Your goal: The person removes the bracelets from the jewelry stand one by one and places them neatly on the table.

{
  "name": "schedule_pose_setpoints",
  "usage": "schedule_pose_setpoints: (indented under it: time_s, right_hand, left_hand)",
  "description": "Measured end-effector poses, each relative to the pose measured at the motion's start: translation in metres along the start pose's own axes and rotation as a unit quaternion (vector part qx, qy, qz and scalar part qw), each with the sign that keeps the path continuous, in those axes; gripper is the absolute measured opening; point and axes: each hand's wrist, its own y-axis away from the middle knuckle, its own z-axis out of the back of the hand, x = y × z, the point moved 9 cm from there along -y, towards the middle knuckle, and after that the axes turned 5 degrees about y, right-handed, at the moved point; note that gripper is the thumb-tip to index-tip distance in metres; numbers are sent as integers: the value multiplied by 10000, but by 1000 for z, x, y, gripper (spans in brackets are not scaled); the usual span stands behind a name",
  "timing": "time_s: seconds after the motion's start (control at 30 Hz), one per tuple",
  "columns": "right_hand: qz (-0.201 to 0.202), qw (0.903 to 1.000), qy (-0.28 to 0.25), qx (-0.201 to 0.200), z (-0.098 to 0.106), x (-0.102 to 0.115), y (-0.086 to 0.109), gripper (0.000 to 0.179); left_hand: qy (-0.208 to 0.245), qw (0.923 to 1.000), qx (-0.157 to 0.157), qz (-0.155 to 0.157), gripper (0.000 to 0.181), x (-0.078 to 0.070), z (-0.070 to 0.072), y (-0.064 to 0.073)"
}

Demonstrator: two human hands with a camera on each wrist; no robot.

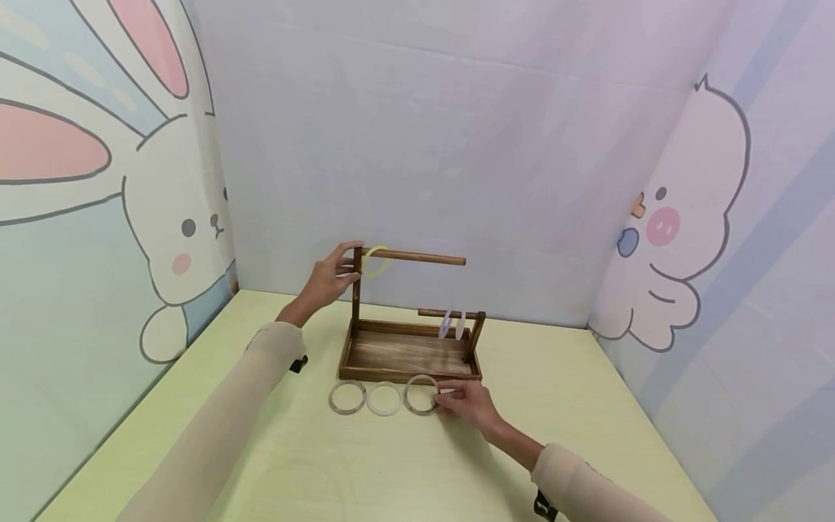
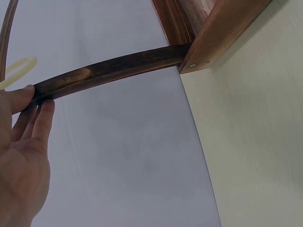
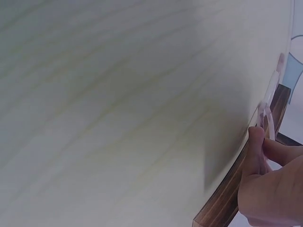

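Observation:
A dark wooden bracelet stand (image 1: pixel 357 297) has a tray base and two horizontal bars. My left hand (image 1: pixel 331 279) grips the top of its tall left post between thumb and fingers; the left wrist view shows this hand (image 2: pixel 26 137) against the post (image 2: pixel 113 68). A yellow bangle (image 1: pixel 367 264) hangs on the upper bar beside that hand. In front of the tray, my right hand (image 1: pixel 471 403) pinches a pale translucent bangle (image 1: pixel 406 395), which looks slightly tilted up. Left of it lie a clear whitish bangle (image 1: pixel 385 414) and a greyish bangle (image 1: pixel 347 412).
Two bangles, one lavender (image 1: pixel 445 326) and one pale pinkish (image 1: pixel 460 328), hang on the short lower bar (image 1: pixel 430 312). The stand's tray (image 1: pixel 404 376) sits on a light yellow-green table (image 1: pixel 313 464). Cartoon-printed cloth walls (image 1: pixel 417 145) enclose the back and sides.

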Motion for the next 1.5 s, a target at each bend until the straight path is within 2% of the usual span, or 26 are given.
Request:
schedule_pose_setpoints:
  time_s: [0.2, 0.33, 0.5, 0.87, 1.13, 1.5]
  right_hand:
    - [-10, 10000, -5, -46, -2, -3, -3, 31]
    - [-12, 10000, -15, -86, -2, 3, -1, 30]
    - [-46, 9998, -4, -214, 1, -3, -1, 28]
    - [-140, 9980, 334, -520, 7, -8, 1, 25]
    - [43, 9966, 410, -709, 9, -6, 2, 25]
    - [54, 9957, 403, -829, 9, -8, 2, 26]
  left_hand:
    - [34, 10000, -23, 26, 70, 2, 1, 0]
    - [19, 10000, -30, 10, 70, 2, 1, 0]
    - [-8, 10000, -42, -38, 70, 2, 0, -1]
    - [-17, 10000, -51, -29, 71, 3, 0, -1]
    - [28, 10000, -23, 63, 71, 2, -1, 0]
    - [56, 10000, -13, 45, 70, 3, -1, -1]
